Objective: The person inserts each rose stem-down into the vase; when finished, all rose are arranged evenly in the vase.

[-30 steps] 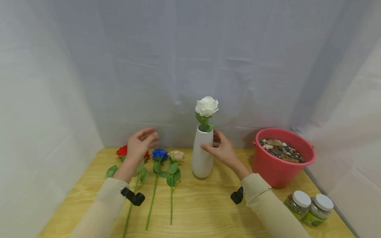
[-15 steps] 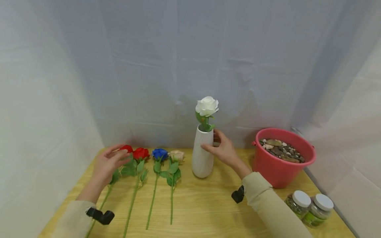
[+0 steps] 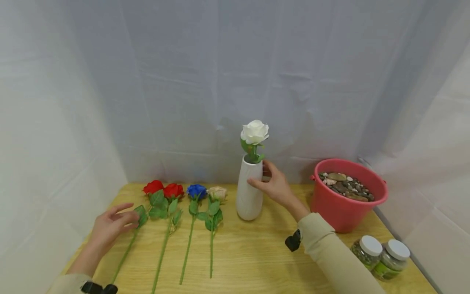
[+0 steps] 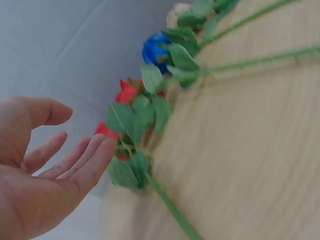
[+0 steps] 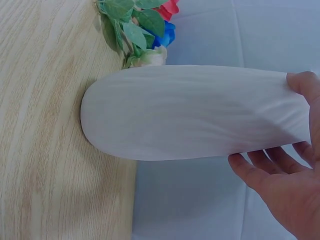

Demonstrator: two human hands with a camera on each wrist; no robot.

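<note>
A white vase (image 3: 249, 192) stands upright on the table with a white rose (image 3: 255, 132) in it. My right hand (image 3: 273, 183) holds the vase near its neck, thumb in front and fingers behind; the right wrist view shows the vase (image 5: 190, 115) between thumb and fingers. At the left, my left hand (image 3: 111, 226) hovers beside the leaves of the leftmost red rose (image 3: 153, 187), its fingers relaxed and nothing held. In the left wrist view the left hand (image 4: 55, 170) is apart from the stems. A second red rose (image 3: 173, 190), a blue rose (image 3: 197, 191) and a cream rose (image 3: 217, 192) lie alongside.
A pink bucket (image 3: 339, 216) of pebbles stands to the right of the vase. Two white-lidded jars (image 3: 371, 246) sit near the table's right edge. Pale sheeting (image 3: 183, 102) hangs behind the table and at both sides.
My left hand has moved left and toward me, passing over the red roses to beside the leftmost stem. My right hand keeps hold of the vase, which stays in place.
</note>
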